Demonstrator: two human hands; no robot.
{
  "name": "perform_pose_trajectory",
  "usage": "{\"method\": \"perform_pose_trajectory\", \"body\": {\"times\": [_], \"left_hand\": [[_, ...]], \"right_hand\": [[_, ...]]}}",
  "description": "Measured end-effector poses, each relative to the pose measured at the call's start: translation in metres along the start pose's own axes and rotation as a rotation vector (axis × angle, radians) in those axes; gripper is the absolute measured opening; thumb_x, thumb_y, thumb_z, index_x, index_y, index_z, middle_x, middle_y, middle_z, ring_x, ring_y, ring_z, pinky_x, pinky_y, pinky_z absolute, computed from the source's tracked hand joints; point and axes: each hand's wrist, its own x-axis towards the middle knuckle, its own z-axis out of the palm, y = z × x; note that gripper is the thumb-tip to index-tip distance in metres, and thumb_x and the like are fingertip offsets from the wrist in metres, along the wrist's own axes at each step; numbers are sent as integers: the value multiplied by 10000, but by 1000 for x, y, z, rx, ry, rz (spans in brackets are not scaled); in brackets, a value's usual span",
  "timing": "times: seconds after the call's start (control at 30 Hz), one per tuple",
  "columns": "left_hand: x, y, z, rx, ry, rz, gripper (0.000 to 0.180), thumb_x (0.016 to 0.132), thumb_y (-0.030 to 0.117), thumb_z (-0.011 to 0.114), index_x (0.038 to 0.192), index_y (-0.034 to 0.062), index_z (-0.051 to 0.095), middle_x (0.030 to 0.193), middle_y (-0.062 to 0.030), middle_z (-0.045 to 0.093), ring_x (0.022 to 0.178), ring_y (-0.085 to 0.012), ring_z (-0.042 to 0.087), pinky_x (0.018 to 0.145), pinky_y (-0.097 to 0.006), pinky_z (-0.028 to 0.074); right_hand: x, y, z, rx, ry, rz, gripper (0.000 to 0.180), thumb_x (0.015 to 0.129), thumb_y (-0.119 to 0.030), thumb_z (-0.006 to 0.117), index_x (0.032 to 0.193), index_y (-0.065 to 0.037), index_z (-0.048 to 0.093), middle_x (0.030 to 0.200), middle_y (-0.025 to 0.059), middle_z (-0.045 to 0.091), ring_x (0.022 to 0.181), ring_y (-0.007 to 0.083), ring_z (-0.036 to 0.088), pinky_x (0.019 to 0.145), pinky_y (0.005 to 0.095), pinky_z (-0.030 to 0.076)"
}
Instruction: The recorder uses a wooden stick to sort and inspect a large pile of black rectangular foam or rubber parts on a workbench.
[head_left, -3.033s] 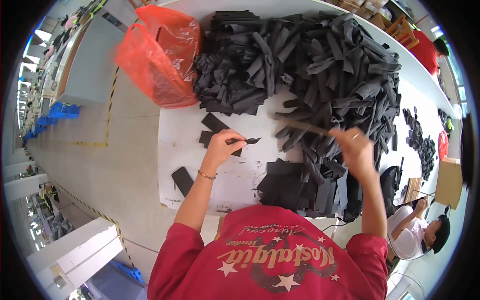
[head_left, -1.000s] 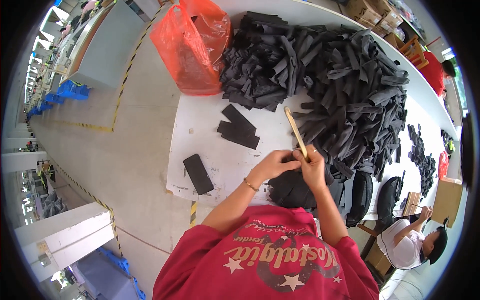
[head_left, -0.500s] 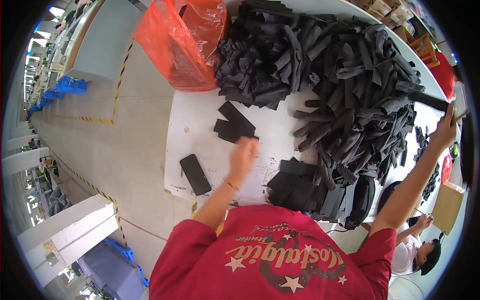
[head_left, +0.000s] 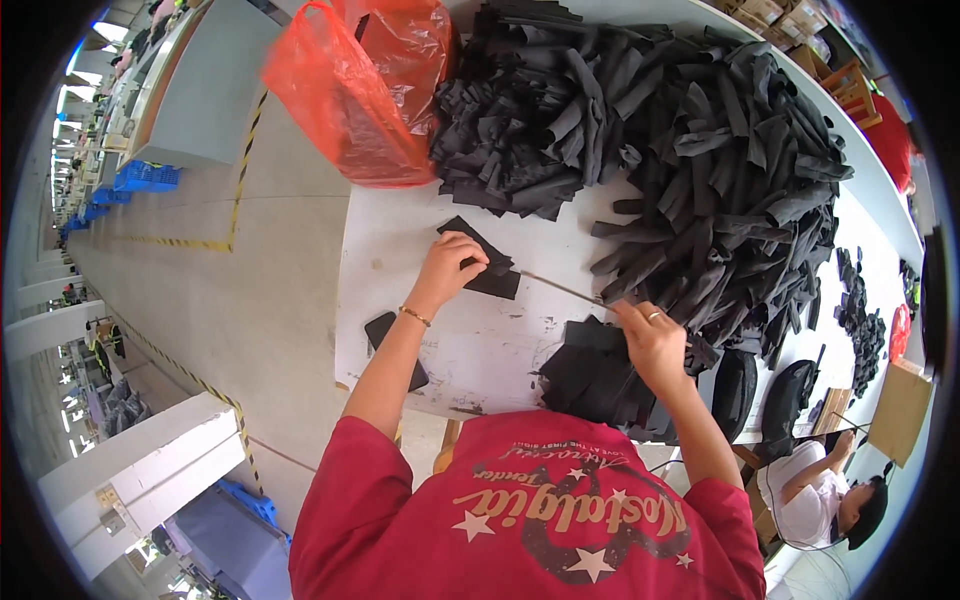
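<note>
Strips [head_left: 500, 285] on the table [head_left: 470, 350], long axes slanting down rightward, are overlapped by the nearer left hand [head_left: 450, 270], its grip unclear, while the stick [head_left: 566, 289] is grasped in the right hand [head_left: 655, 348], farther right

Thin stick [head_left: 565, 289] in right hand [head_left: 653, 345]

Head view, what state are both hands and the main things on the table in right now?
Left hand, fingers bent at small dark pieces, grip unclear
Right hand, closed around thin stick
Thin stick, held, tip pointing left
Small dark pieces, overlapping, partly covered
Black phone, lying flat, partly hidden
Red bag, upright
Dark strips, loosely heaped
</note>
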Motion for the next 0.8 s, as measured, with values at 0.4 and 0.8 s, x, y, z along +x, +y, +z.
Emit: {"method": "perform_pose_trajectory", "body": {"times": [0.4, 0.8], "left_hand": [[-7, 92, 13, -146, -70, 164, 80, 724, 88, 704, 793, 64, 671, 848, -27, 666, 921, -248, 599, 870, -354, 452], [-55, 141, 73, -1795, 764, -683, 307, 892, 250, 684, 1024, -18, 613, 791, -100, 625, 706, -236, 637, 711, -344, 566]], "right_hand": [[-6, -51, 58, 5, -47, 81, 217, 846, -130, 626, 1062, -128, 651, 759, 73, 600, 675, 252, 644, 528, 400, 505], [-36, -107, 88, 575, -22, 457, 131, 852, -13, 547, 944, 35, 627, 734, 213, 602, 637, 352, 602, 596, 409, 466]]}}
